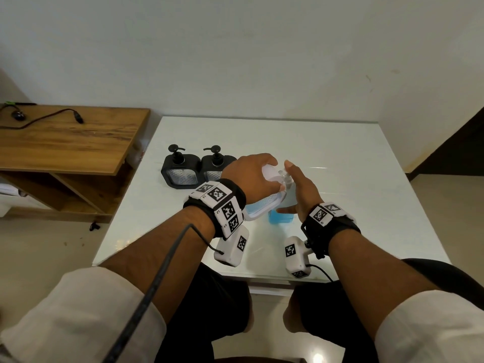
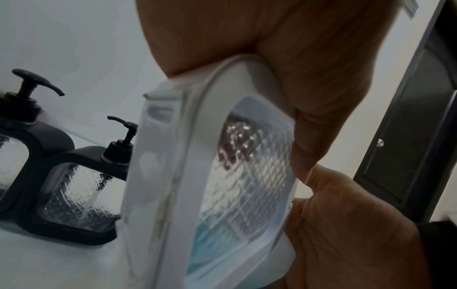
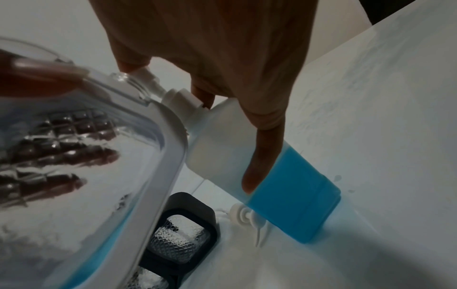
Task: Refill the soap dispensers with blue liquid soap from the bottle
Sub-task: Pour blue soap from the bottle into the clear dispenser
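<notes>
Rolled white sleeves point(image 1: 78, 310) and 2 forearms wearing black wrist straps with white coded tags point(image 1: 222, 205) reach over the near edge of a glossy white table point(image 1: 340, 158). At the table's middle, the left hand point(image 1: 248, 174) curls its fingers and thumb round a white-framed soap dispenser with a clear diamond-patterned window point(image 2: 237, 195), tilted, with a shallow layer of blue liquid pooled in its lower part. Just to its right, the right hand point(image 1: 301, 189) wraps its fingers round a translucent plastic bottle holding blue liquid soap point(image 3: 291, 195) in its lower half; its thumb lies down the bottle's side, and the bottle's white-capped neck point(image 3: 178, 95) leans toward the dispenser's clear opening. Whether soap is flowing cannot be told. A white pump head point(image 3: 243, 215) lies on the table beside the bottle's base. Farther left stand 2 black-framed dispensers with black pumps point(image 1: 180, 169), side by side and touching. A wooden shelf unit point(image 1: 65, 142) with a black cable point(image 1: 47, 117) sits left of the table.
</notes>
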`<state>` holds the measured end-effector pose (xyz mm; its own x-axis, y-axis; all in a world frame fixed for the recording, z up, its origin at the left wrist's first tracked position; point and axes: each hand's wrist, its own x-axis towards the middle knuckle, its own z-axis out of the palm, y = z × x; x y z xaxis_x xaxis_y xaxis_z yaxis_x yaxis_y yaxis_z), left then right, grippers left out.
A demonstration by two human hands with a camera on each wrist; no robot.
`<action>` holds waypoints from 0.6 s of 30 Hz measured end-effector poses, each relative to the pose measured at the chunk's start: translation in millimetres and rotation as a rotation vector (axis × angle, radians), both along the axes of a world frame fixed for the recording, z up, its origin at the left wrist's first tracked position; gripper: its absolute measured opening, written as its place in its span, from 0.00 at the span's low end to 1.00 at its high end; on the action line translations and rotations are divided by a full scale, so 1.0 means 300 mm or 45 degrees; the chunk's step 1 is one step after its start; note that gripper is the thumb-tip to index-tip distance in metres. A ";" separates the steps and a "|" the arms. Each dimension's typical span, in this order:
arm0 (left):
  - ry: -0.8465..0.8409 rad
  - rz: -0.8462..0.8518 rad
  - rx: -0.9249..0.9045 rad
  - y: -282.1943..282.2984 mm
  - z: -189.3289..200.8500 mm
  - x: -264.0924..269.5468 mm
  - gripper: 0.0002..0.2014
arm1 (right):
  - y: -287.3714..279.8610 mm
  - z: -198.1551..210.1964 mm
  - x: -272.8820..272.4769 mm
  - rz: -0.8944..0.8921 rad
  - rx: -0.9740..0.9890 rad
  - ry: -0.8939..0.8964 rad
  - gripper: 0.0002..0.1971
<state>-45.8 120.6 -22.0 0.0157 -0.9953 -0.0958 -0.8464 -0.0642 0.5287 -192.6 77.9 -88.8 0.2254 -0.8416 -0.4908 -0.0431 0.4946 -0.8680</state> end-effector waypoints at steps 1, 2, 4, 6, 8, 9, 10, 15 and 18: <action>0.006 0.001 0.001 0.000 -0.001 0.000 0.23 | 0.000 0.002 0.003 -0.020 -0.004 0.010 0.40; 0.009 0.000 0.001 0.001 -0.001 0.000 0.24 | 0.000 0.002 0.004 -0.040 -0.025 0.021 0.34; 0.005 -0.002 -0.001 0.003 0.001 -0.002 0.24 | 0.000 -0.001 0.003 -0.056 -0.050 0.031 0.24; -0.003 -0.003 -0.002 0.002 0.003 -0.004 0.24 | -0.003 -0.005 0.001 -0.035 -0.041 0.037 0.21; -0.003 -0.002 0.008 0.002 0.002 -0.004 0.24 | -0.003 -0.004 -0.001 -0.005 -0.039 0.041 0.24; -0.002 -0.001 0.009 0.001 0.000 -0.004 0.24 | -0.003 -0.002 -0.003 0.005 -0.044 0.035 0.26; -0.002 0.000 0.007 0.000 0.000 -0.003 0.24 | -0.003 0.000 -0.004 0.022 -0.051 0.028 0.28; -0.007 -0.004 0.006 -0.001 -0.002 -0.001 0.24 | -0.008 0.005 0.001 0.052 -0.028 0.050 0.43; -0.003 -0.009 0.000 0.002 -0.002 -0.003 0.24 | -0.015 0.003 0.002 -0.002 -0.007 0.035 0.29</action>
